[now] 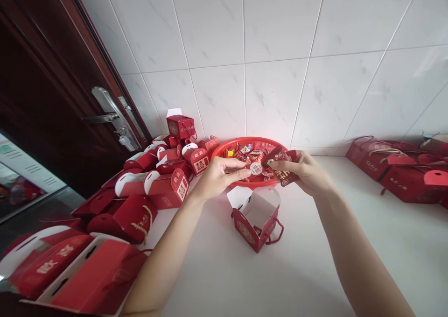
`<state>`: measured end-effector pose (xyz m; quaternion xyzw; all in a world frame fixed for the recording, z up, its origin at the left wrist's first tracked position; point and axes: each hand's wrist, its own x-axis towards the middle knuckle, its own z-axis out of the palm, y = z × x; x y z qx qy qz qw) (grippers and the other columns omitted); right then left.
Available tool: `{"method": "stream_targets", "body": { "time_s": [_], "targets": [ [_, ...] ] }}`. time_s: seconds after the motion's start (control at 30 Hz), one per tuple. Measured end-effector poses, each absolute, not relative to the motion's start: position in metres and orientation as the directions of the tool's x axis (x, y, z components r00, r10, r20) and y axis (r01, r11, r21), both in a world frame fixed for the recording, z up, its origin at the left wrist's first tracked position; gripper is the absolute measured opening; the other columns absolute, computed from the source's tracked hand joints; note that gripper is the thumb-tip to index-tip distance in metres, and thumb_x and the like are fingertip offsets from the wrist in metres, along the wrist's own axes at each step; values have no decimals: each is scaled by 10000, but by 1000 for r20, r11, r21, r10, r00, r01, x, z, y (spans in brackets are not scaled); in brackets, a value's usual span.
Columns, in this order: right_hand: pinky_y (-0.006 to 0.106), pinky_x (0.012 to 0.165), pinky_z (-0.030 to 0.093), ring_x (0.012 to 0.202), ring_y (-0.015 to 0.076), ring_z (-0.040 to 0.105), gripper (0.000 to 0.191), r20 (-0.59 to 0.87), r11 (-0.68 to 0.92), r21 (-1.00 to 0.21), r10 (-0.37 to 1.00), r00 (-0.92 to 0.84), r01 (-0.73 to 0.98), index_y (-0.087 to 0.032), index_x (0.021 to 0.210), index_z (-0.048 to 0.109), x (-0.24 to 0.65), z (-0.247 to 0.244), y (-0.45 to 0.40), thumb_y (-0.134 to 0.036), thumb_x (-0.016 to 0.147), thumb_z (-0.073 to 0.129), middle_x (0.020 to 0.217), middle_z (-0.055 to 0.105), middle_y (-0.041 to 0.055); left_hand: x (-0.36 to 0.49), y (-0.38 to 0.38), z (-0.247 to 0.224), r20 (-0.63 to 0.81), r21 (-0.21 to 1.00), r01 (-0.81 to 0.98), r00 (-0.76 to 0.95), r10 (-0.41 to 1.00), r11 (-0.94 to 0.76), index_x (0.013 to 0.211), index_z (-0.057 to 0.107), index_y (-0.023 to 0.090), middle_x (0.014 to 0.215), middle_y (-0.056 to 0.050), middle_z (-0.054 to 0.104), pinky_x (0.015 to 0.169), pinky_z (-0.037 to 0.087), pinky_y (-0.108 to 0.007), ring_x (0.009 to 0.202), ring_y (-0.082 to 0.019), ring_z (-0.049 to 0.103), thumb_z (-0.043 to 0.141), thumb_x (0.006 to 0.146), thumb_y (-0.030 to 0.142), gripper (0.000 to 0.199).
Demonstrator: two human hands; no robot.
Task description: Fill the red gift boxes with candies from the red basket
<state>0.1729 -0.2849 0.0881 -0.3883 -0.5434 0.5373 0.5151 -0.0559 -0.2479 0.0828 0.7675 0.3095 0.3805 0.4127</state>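
Observation:
Over the front of a red plastic basket (219, 150), my left hand (220, 176) pinches a red-wrapped candy (256, 168) with a round pale label between thumb and fingers. Close beside it, my right hand (310, 173) is closed on dark red candy packets (284, 173) with gold print; their exact number is unclear. Several wrapped candies (241, 150) lie in the basket behind my hands. Just below them, a small red gift box (257, 219) stands open on the white tabletop, its white inside showing and a cord handle hanging at its right.
Many red gift boxes (168, 191) crowd the left side, some with flaps up. More red boxes (413, 177) stand at the far right. A white tiled wall (273, 97) closes off the back, and a dark door (52, 74) with a metal handle is at left.

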Motion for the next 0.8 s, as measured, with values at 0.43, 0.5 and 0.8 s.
{"method": "stream_targets", "body": {
  "time_s": [0.43, 0.5, 0.8],
  "targets": [
    [275, 482, 496, 550, 151, 606, 376, 140, 139, -990, 989, -43, -15, -130, 792, 749, 181, 89, -283, -412, 602, 908, 667, 697, 48, -67, -237, 71, 184, 672, 446, 672, 717, -591, 1106, 784, 206, 1104, -77, 777, 836, 572, -334, 977, -247, 721, 700, 859, 304, 279],
    [280, 508, 522, 583, 156, 628, 380, 162, 162, -987, 982, -97, -2, -139, 842, 757, 177, 88, -282, -430, 642, 896, 722, 720, 56, -61, -240, 71, 233, 699, 423, 627, 743, -576, 1138, 766, 193, 1163, -85, 764, 910, 562, -354, 1056, -255, 708, 682, 882, 321, 299],
    [279, 505, 556, 622, 161, 639, 429, 190, 195, -981, 967, -172, 14, -175, 907, 725, 159, 78, -280, -550, 730, 836, 772, 712, 49, -34, -253, 71, 333, 908, 63, 495, 802, -415, 1099, 728, 162, 1073, -82, 759, 893, 564, -347, 1016, -239, 703, 705, 883, 454, 364]
  ]
}}
